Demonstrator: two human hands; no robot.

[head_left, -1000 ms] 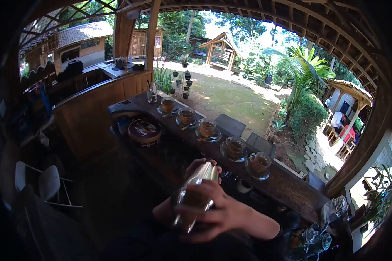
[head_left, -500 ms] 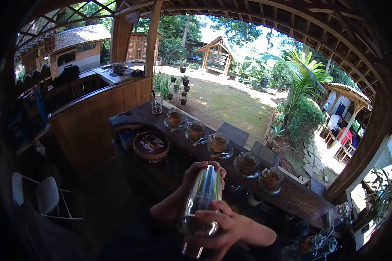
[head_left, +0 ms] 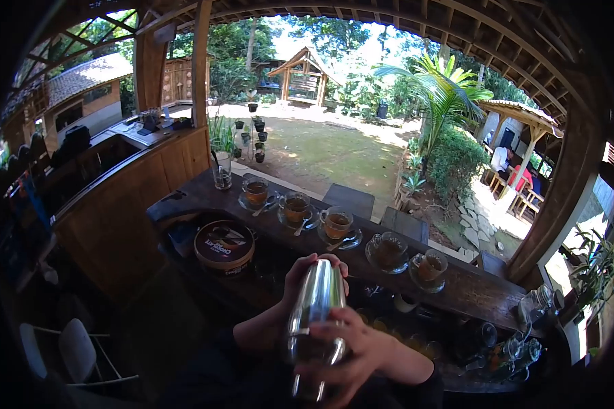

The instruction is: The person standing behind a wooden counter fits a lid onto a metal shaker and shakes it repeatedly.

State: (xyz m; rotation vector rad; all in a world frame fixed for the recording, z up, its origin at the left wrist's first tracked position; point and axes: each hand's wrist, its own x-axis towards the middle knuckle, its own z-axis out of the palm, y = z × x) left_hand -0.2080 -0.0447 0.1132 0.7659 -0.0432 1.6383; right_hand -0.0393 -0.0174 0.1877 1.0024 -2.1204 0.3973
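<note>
A shiny metal cocktail shaker [head_left: 318, 296] is tilted in front of my body, with both hands around it. My left hand [head_left: 295, 281] is wrapped around its far, upper end from the left and behind. Lower down on the right side, my right hand [head_left: 358, 347] grips the shaker, its fingers slightly blurred. Beyond the hands, several glass cups of amber drink stand in a row on saucers along the dark wooden counter [head_left: 467, 300], among them a left cup [head_left: 255, 192], a middle cup [head_left: 336, 222] and a right cup [head_left: 430, 266]. Spoons lie on some saucers.
A round brown tub [head_left: 225, 245] sits left of my hands. The far left counter end holds a glass with utensils [head_left: 222, 176]. Glass jars [head_left: 518, 351] crowd the lower right. A white chair [head_left: 78, 349] stands at lower left. People [head_left: 508, 163] sit outside at right.
The camera view has turned slightly, so the counter and garden appear shifted and rotated. Both hands remain on the shaker, which has moved little in view; the right hand is more blurred.
</note>
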